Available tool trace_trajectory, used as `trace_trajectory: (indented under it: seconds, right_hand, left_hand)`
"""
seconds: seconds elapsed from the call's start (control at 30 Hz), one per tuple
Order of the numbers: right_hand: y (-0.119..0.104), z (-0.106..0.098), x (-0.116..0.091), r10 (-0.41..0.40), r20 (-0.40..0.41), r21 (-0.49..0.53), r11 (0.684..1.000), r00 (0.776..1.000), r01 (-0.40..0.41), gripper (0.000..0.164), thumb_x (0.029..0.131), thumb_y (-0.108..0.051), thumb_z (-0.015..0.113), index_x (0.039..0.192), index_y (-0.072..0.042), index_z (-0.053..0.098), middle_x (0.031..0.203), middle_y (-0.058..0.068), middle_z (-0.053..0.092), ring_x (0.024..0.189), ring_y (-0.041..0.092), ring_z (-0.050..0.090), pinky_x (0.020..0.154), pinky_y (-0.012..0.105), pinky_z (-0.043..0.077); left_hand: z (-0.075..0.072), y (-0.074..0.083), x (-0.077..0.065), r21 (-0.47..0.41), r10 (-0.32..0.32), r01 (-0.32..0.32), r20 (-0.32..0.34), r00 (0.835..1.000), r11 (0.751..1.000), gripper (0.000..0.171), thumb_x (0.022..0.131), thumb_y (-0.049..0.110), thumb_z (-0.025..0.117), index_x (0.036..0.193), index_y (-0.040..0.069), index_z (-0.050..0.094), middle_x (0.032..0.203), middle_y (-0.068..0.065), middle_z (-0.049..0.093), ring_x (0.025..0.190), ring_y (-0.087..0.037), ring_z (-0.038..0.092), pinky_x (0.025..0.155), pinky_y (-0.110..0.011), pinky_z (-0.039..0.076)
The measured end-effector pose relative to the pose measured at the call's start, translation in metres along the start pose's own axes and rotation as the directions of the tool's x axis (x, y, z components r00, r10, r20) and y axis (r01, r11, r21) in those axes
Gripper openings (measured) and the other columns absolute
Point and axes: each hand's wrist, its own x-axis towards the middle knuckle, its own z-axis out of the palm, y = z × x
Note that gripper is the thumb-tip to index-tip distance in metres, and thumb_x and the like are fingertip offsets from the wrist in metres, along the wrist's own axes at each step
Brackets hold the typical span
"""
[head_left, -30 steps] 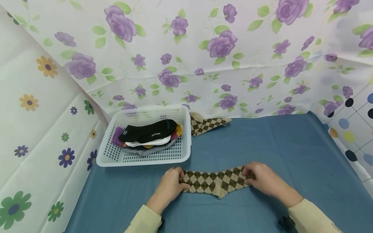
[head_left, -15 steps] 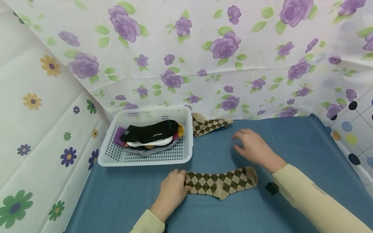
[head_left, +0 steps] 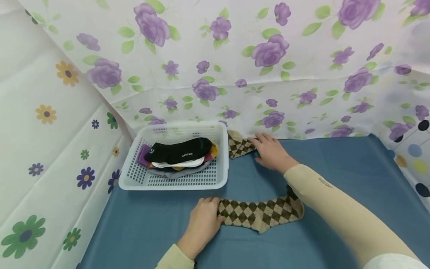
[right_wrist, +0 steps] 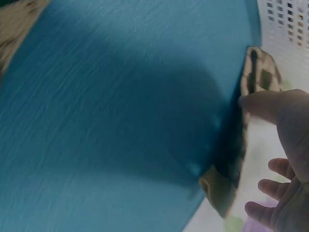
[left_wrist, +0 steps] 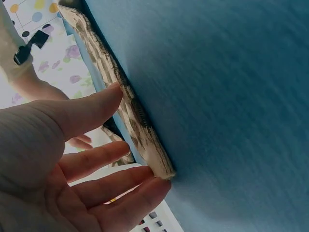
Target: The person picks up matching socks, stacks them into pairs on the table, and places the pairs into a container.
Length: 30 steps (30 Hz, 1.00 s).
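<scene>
A beige-and-brown argyle sock (head_left: 260,215) lies flat across the blue tabletop, toe to the right. My left hand (head_left: 203,220) rests at its cuff end; in the left wrist view the thumb and fingers are spread, touching the sock's edge without curling round it. A second argyle sock (head_left: 236,145) lies crumpled at the back, beside the basket. Over its right end is my right hand (head_left: 271,152), hiding part of it. The right wrist view shows that hand's thumb (right_wrist: 263,104) against the sock, with the other fingers apart from it.
A white plastic basket (head_left: 174,186) stands at the back left. Inside are folded socks, with a black sock (head_left: 181,150) on top. Flowered sheeting (head_left: 242,82) rises behind the blue tabletop (head_left: 349,168), and more patterned sheeting encloses both sides.
My right hand has let go of the near sock's toe and moved back and left to the far sock. The left hand stays at the cuff. The head view has shifted slightly.
</scene>
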Motion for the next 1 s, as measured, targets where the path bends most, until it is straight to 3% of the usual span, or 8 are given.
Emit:
trace_trajectory:
  seconds: [0.2,0.5,0.7,0.87,1.0]
  right_hand:
    - [-0.003,0.007,0.013,0.038,0.083,-0.023,0.999,0.996,-0.036,0.082,0.087,-0.046,0.062,0.150,-0.018,0.018,0.151,0.015,0.017,0.135,0.035,0.017,0.101,0.057,0.022]
    - [0.006,0.021,0.010,0.065,0.141,-0.045,0.997,0.988,-0.059,0.080,0.090,-0.055,0.053,0.149,-0.012,0.019,0.148,0.015,0.027,0.132,0.033,0.028,0.102,0.050,0.026]
    - [0.008,0.026,0.005,0.076,0.143,-0.093,0.994,0.987,-0.063,0.077,0.092,-0.050,0.051,0.149,-0.010,0.020,0.142,0.017,0.035,0.126,0.035,0.035,0.097,0.049,0.034]
    - [0.009,0.027,0.001,0.087,0.149,-0.135,0.989,0.985,-0.067,0.070,0.094,-0.045,0.052,0.144,-0.001,0.029,0.135,0.020,0.042,0.120,0.035,0.040,0.088,0.048,0.041]
    - [0.012,0.028,-0.003,0.087,0.146,-0.151,0.986,0.986,-0.065,0.063,0.094,-0.047,0.050,0.136,-0.001,0.043,0.124,0.019,0.046,0.114,0.034,0.043,0.083,0.047,0.043]
  left_hand:
    - [0.000,0.001,0.003,-0.019,0.027,-0.027,0.003,1.000,0.999,0.050,0.074,0.037,0.077,0.114,0.010,0.062,0.104,-0.005,0.061,0.092,-0.023,0.055,0.071,-0.034,0.048]
    - [0.000,0.000,0.002,-0.032,0.019,-0.018,0.011,1.000,0.999,0.052,0.073,0.038,0.078,0.114,0.011,0.063,0.110,-0.008,0.061,0.097,-0.024,0.055,0.073,-0.034,0.049]
    - [-0.001,-0.001,0.001,-0.020,0.011,-0.011,0.008,1.000,1.000,0.051,0.073,0.038,0.078,0.113,0.010,0.063,0.105,-0.006,0.061,0.092,-0.022,0.054,0.070,-0.033,0.048]
    - [0.000,-0.002,0.001,-0.029,0.013,-0.013,0.003,1.000,1.000,0.050,0.073,0.038,0.078,0.112,0.010,0.063,0.103,-0.006,0.061,0.090,-0.023,0.054,0.070,-0.033,0.048]
    - [0.001,-0.004,0.001,-0.027,0.015,-0.015,-0.001,1.000,1.000,0.050,0.073,0.038,0.078,0.111,0.010,0.064,0.103,-0.006,0.061,0.089,-0.022,0.054,0.069,-0.033,0.048]
